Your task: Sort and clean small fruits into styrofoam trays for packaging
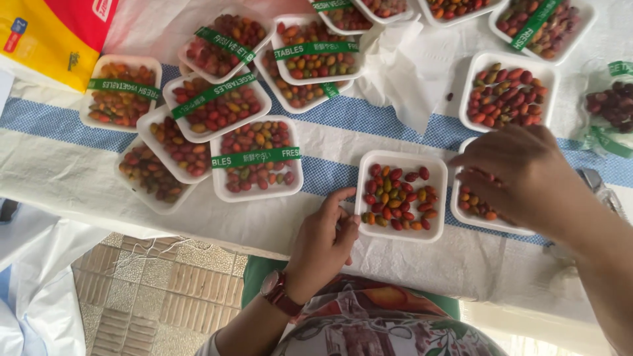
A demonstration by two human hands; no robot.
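Head view, steeply down, close

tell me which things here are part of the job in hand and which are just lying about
In hand:
left hand at the edge of the open tray
right hand over the next tray
third open tray

Lying about:
banded trays
white paper
yellow bag
bagged fruit

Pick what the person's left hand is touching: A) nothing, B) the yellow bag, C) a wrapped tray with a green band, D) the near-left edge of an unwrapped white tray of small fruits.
D: the left hand rests its fingers against the edge of the unwrapped white tray, which has no green band.
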